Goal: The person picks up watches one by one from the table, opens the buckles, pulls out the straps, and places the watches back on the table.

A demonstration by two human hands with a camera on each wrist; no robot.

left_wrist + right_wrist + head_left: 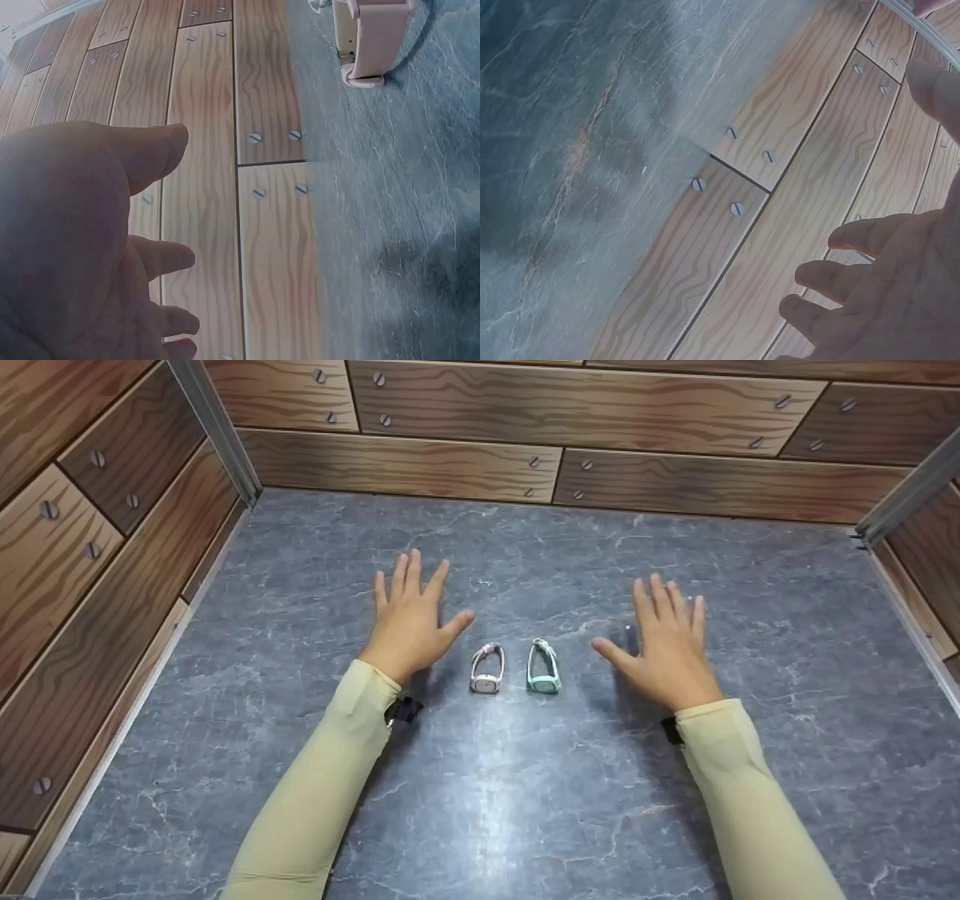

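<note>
This looks like a small enclosed work booth; the kind of building around it cannot be told. A grey marble-patterned tabletop [315, 555] fills the floor of the bay. Along its far edge stands a back wall [585, 405] of plank-patterned panelling, with a similar left wall [142, 592] and right wall [937, 532] rising at the sides. The slotted screw heads [379, 379] look printed, like a stage-set covering. A grey metal left post [217, 435] and right post [911, 495] meet the tabletop's far corners, and a whitish glare [491, 802] streaks its near middle.
</note>
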